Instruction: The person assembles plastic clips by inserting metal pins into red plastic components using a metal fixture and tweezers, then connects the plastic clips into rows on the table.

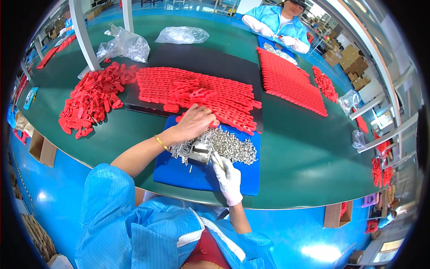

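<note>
Left hand [195,122]: bare, gold bangle at the wrist, fingers curled down over a red plastic clip piece [214,123] at the near edge of the red rows; whether it grips the piece or only presses on it cannot be told.

Right hand [229,179]: white glove, fingers pinched together around a thin metal pin [216,157], tip aimed at the small metal block [199,153] just left of it.

Heap of metal pins [228,144]: between the two hands, loose, on a blue mat [179,172] lying on the green table [295,148].

Laid-out red clips [210,92]: just beyond the left hand, on a black sheet [201,58].

Loose red clip pile [92,101]: well to the left of the left hand.

Clear bags [181,34]: far side.

Co-worker [280,22]: across the table, with a second red array [289,80].

Risk, as judged: the pin is thin and the glove dulls touch, so it could slip from the pinch and drop among the heap; a sleeve dragging across could scatter pins off the mat.
</note>
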